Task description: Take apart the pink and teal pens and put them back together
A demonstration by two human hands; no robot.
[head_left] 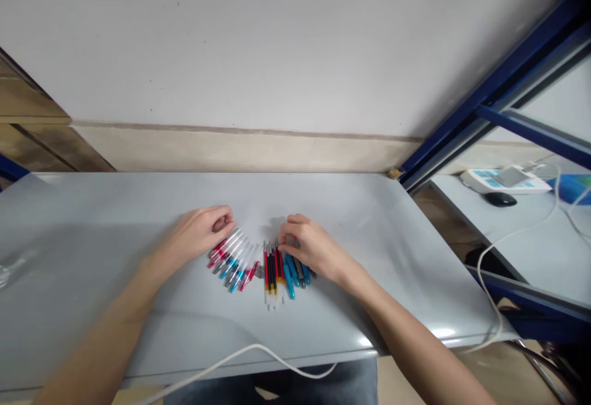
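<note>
White cable (240, 356) loops over the near edge of the table (392, 257), just this side of both forearms, and it is the first hazard I would name: a forearm dragging back could catch it and jolt the surface. At the table's middle lie the pen parts in three groups: a fan of clear barrels (233, 260) with red and blue ends on the left, a tight row of thin red, black and yellow refills (272, 272) in the centre, and blue and grey pieces (293, 272) touching that row on the right. All are round and lie loose on a smooth top, so a sideways nudge could roll them together, mix the groups, or send one toward the near edge. The left hand (198, 232) lies palm down with fingers curled, its tips on the far ends of the clear barrels. The right hand (314, 248) is arched, fingers bent down onto the far ends of the refills and blue pieces. Whether either hand pinches a piece or only rests on the group, I cannot tell. Far to the right, on a second table, sit a white device (505, 178) and a black mouse (501, 199), well apart from the hands.
</note>
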